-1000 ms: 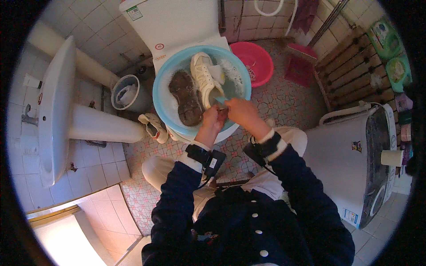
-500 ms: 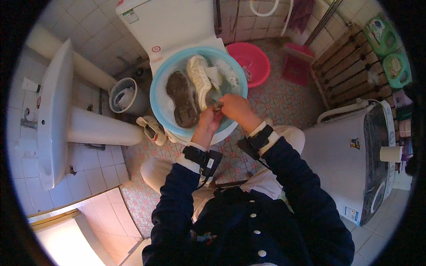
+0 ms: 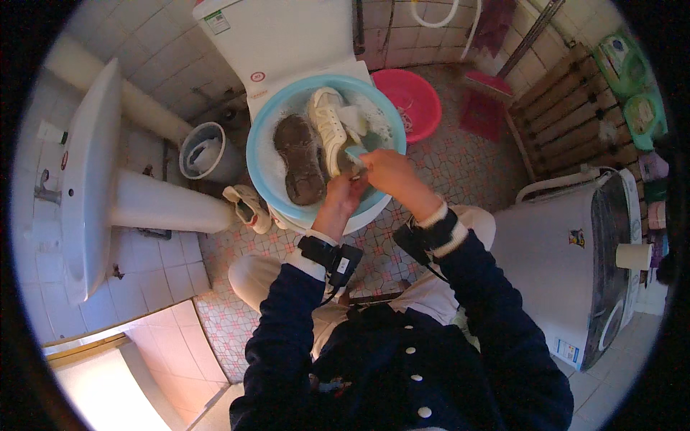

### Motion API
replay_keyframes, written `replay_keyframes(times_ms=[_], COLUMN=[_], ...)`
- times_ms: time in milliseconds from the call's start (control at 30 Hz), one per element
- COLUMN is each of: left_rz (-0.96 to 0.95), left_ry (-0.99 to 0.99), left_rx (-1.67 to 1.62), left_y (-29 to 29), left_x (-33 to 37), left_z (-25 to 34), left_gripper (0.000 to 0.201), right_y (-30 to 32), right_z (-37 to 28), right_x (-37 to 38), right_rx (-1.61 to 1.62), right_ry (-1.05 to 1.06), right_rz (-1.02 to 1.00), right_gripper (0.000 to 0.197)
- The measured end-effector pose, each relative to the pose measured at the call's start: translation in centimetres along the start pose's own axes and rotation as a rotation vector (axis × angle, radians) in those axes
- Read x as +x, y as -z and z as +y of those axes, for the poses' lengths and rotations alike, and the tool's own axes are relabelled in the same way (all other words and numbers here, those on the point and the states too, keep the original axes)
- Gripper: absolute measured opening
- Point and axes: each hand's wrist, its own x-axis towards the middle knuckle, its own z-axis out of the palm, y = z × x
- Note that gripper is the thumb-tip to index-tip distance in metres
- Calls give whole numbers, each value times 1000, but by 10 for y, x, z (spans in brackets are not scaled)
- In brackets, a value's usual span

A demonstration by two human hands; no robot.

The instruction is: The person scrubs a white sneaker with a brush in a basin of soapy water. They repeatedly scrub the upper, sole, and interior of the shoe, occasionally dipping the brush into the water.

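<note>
A light blue basin (image 3: pixel 254 144) with sudsy water rests on the closed toilet. In it lies a white sneaker (image 3: pixel 328 121), its near end by my hands. My left hand (image 3: pixel 341 192) is closed on that end of the sneaker, fingers partly hidden. My right hand (image 3: pixel 389 172) grips a small light blue brush-like tool (image 3: pixel 355 151) against the sneaker; its bristles cannot be made out. Left of the sneaker lies a brown, sole-shaped piece (image 3: pixel 298 159). A pale lump (image 3: pixel 352 118) sits among the suds, its kind unclear.
A pink basin (image 3: pixel 430 108) stands behind on the right, near a pink broom and dustpan (image 3: pixel 483 115). Another white shoe (image 3: pixel 248 208) is on the floor at left, below a grey bucket (image 3: pixel 203 171). A pedestal sink (image 3: pixel 97 187) and a washing machine (image 3: pixel 553 251) flank me.
My right hand has shifted slightly up and right, and the light blue tool now shows over the sneaker. My left hand stays at the sneaker's near end. The view has shifted a little.
</note>
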Motion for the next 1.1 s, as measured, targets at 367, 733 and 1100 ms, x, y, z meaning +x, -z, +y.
replay_keyframes(times_ms=[367,733,1100], left_rz=[49,28,48], left_ry=[-20,-18,17], left_rx=[3,-20,105], left_y=[-8,-6,-7], left_x=[-7,-6,-8], left_z=[3,3,4], left_gripper=[19,19,25], right_y=[-7,-17,-6], right_z=[2,3,-2], right_x=[4,5,-6], right_rx=[-42,-31,-51], right_ry=[22,-19,-12], right_rz=[40,76,4], right_gripper=[19,16,21])
